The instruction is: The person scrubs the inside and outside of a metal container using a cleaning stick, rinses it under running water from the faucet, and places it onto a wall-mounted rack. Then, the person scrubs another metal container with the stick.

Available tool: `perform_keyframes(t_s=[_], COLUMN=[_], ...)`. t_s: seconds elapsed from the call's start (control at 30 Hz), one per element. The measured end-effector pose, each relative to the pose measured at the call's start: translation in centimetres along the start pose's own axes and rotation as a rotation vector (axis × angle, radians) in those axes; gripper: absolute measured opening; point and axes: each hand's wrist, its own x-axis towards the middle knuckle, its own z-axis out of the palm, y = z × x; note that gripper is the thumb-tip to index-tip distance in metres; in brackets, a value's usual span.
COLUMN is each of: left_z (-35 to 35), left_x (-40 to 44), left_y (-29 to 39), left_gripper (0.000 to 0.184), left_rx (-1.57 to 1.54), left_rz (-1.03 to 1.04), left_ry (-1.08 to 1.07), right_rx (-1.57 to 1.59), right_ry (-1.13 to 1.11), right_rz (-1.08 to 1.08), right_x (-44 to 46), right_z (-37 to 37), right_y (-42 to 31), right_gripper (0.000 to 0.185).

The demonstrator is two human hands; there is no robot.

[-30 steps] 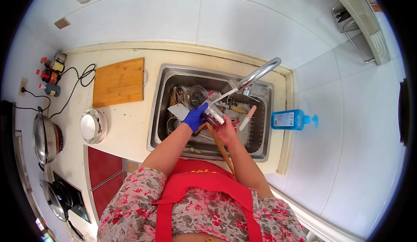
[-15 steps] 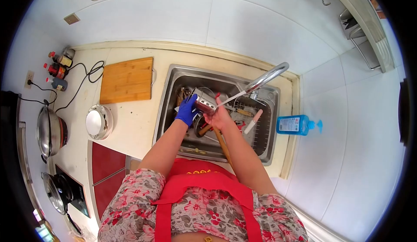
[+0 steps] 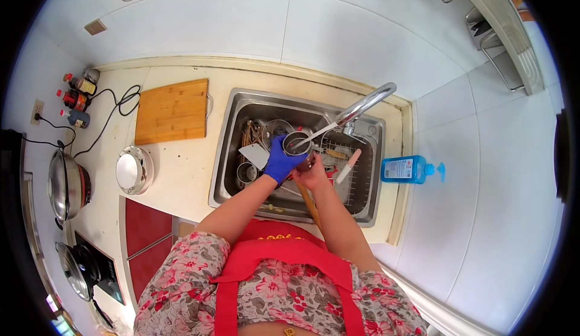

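1. Metal canister (image 3: pixel 296 144) is held above the middle of the sink (image 3: pixel 226 143), its round mouth turned up toward the camera.
2. Left hand (image 3: pixel 281 162), in a blue glove, is wrapped around the canister's side near the rim.
3. Right hand (image 3: pixel 311 174), bare, grips the canister lower down; its exact finger placement is partly hidden.
4. Water (image 3: pixel 321 132) runs slantwise from the chrome tap (image 3: pixel 365 105) into the canister's mouth.
5. Left of the hands, inside the sink, are a clear bowl (image 3: pixel 276 128), a white flat piece (image 3: pixel 254 155) and a small metal cup (image 3: pixel 247 172).
6. Right of them lies a pink-handled knife (image 3: pixel 348 166).
7. Wooden handle (image 3: pixel 309 202) slants toward the sink's front edge.
8. Cutting board (image 3: pixel 171 111) lies on the worktop (image 3: pixel 175 173), left of the sink.
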Motion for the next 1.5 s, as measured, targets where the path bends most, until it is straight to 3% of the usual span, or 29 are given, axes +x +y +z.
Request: perform_keyframes(t_s=[0.07,0.13,0.23,0.43,0.57,0.67,0.77,0.87,0.93,0.97,1.03,1.1,1.2,1.3,1.37,1.5], left_z=[-0.1,-0.4,-1.0,-1.2,-0.7,-0.2,0.0,-0.7,-1.9,-2.4,-3.6,-4.6,-5.4,-5.5,-5.7,-5.6], left_x=[-0.5,-0.9,-1.6,0.2,0.2,-0.4,-0.1,1.3,2.2,2.6,3.0,3.5,3.0,2.5,2.4,1.8], left_y=[0.2,-0.1,2.2,4.9,5.5,5.5,4.5,2.5,1.3,1.7,2.4,0.0,-1.0,-0.8,-0.6,-1.3], left_gripper=[0.074,0.076,0.078,0.078,0.078,0.077,0.076,0.074,0.069,0.069,0.063,0.060,0.060,0.055,0.049,0.040], left_rx=[0.002,0.083,0.070,0.066,0.099,0.061,0.067,0.068,-0.152,-0.151,-0.137,-0.091,-0.031,0.017,-0.157,-0.437], left_rz=[0.037,0.082,0.027,0.110,0.174,0.076,0.055,0.106,-0.017,-0.018,-0.229,-0.158,-0.087,-0.157,-0.522,-0.557], left_ry=[-0.058,-0.157,-0.230,-0.255,-0.317,-0.331,-0.387,-0.401,-0.381,-0.381,-0.302,-0.271,-0.185,-0.201,-0.199,-0.122], right_rx=[0.029,-0.179,-0.230,-0.281,-0.226,-0.240,-0.136,-0.144,-0.043,-0.042,-0.130,-0.119,-0.233,-0.441,-0.533,-0.658], right_ry=[-0.010,-0.224,-0.039,-0.164,-0.110,-0.064,-0.158,-0.182,-0.091,-0.092,-0.138,-0.169,-0.131,-0.113,-0.132,-0.224], right_rz=[0.004,0.106,0.099,0.185,0.137,0.099,0.137,0.045,-0.185,-0.185,-0.385,-0.368,-0.512,-0.652,-0.783,-0.858], right_x=[-0.5,-0.3,-2.8,-2.0,-2.6,-1.7,0.1,0.6,-0.8,-0.8,-0.8,-0.5,-0.9,-2.4,-3.4,-3.8], right_z=[-0.7,-2.3,0.9,2.2,2.4,0.1,-2.5,-2.8,-0.4,0.0,0.8,0.9,1.5,2.4,3.1,3.3], right_y=[0.1,-0.1,0.9,-0.4,-0.3,-0.4,-1.4,-2.5,-2.3,-2.4,-2.5,-2.7,-2.1,-1.4,-1.1,-1.2], right_gripper=[0.046,0.043,0.042,0.044,0.045,0.047,0.051,0.054,0.046,0.046,0.041,0.036,0.034,0.044,0.061,0.064])
